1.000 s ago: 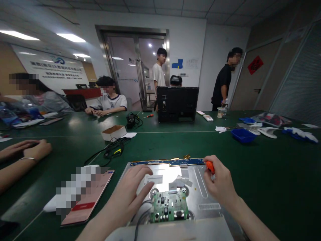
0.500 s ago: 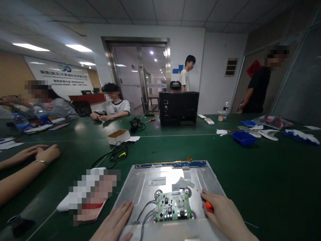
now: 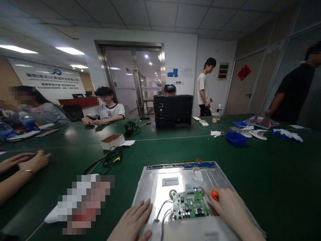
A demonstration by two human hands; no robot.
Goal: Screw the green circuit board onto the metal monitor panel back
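A silver metal panel (image 3: 160, 192) lies face down on the green table in front of me, a blue strip (image 3: 182, 165) along its far edge. A green circuit board (image 3: 190, 204) with grey wires sits on its near half. My left hand (image 3: 131, 222) rests flat on the panel's near left part, fingers stretched out. My right hand (image 3: 229, 209) is closed round an orange-handled screwdriver (image 3: 214, 195) right beside the board's right edge.
A pink phone or case (image 3: 82, 204) lies left of the panel. Black cables (image 3: 112, 157) and a small cardboard box (image 3: 112, 141) lie beyond it. A black monitor (image 3: 173, 111), a blue tray (image 3: 235, 138) and gloves stand farther back. Another person's hands (image 3: 25, 162) rest at the left; several people sit or stand behind.
My right hand with the screwdriver came from the panel's far edge down to the circuit board's right side. My left hand slid back to the near edge. The view shifted left.
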